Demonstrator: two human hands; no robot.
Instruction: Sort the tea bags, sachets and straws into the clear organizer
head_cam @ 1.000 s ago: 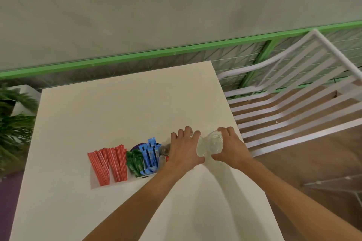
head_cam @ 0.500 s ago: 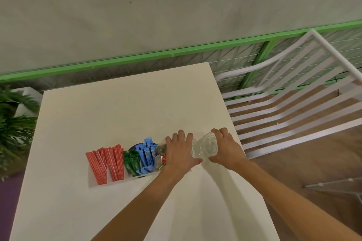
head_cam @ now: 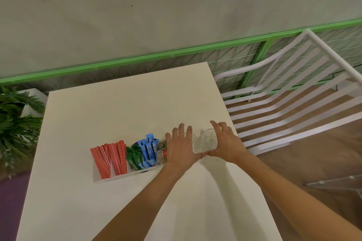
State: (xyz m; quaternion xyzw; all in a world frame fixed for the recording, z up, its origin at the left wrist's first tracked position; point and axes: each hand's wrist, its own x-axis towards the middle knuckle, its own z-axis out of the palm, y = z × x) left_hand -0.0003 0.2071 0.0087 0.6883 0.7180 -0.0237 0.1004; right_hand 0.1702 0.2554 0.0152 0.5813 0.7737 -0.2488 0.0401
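A clear organizer point(head_cam: 121, 177) stands on the white table point(head_cam: 121, 107). It holds red straws point(head_cam: 109, 157) at its left, then green sachets point(head_cam: 134, 157), blue sachets point(head_cam: 148, 147) and tea bags point(head_cam: 162, 151). Two clear cups stand side by side at its right end. My left hand point(head_cam: 181, 147) lies palm down over the left clear cup point(head_cam: 195, 144), fingers spread, thumb at its near side. My right hand point(head_cam: 225, 143) wraps the right clear cup point(head_cam: 209, 140) from the right. The two thumbs touch.
The table's right edge runs just right of my right hand. A white slatted chair point(head_cam: 284, 107) stands beyond that edge. A green plant point(head_cam: 13, 123) is at the left, a green railing point(head_cam: 137, 59) behind, and a clear panel point(head_cam: 337, 184) lies on the floor.
Both hands and the clear cups have shifted slightly away from me along the table. My right fingers have spread wider over the cup. The organizer's contents have not moved.
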